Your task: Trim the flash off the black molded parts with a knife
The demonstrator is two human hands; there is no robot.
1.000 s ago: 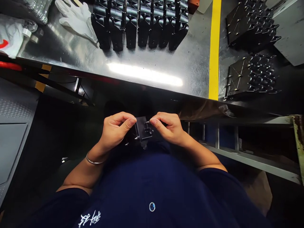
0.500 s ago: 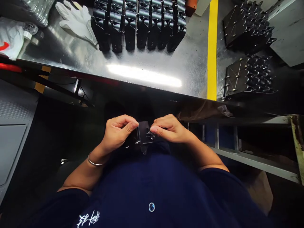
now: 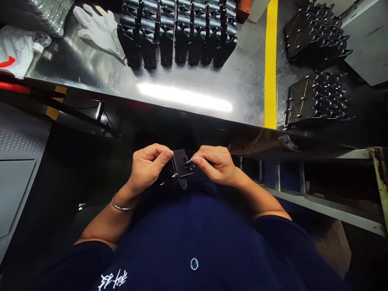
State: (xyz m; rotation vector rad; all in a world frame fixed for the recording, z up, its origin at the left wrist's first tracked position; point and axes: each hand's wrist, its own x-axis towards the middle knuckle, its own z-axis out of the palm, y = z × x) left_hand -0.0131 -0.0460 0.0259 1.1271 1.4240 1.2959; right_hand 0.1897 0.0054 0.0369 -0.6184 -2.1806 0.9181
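Note:
Thumb and fingers of my left hand (image 3: 150, 165) pinch a black moulded part (image 3: 180, 159) by its left edge, in front of my body. The part has a flat panel, a small pin at its lower left and a lug at the bottom. My right hand (image 3: 216, 162) is closed at the part's right side. From between its thumb and forefinger pokes a slim, shiny metal tip (image 3: 188, 161), reaching to the part's right edge. The rest of that slim tool is hidden in the fingers, so its kind cannot be told.
Rows of black moulded parts (image 3: 177, 36) stand on the metal table (image 3: 248, 81), beside a white glove (image 3: 98, 32). A yellow stripe (image 3: 270, 64) crosses the table. More stacked black parts (image 3: 315, 97) are at right. A grey metal frame (image 3: 327, 206) stands below.
The black part and my left hand have shifted slightly up and left. My right hand has drawn back a little from the part, and the slim metal tip now shows.

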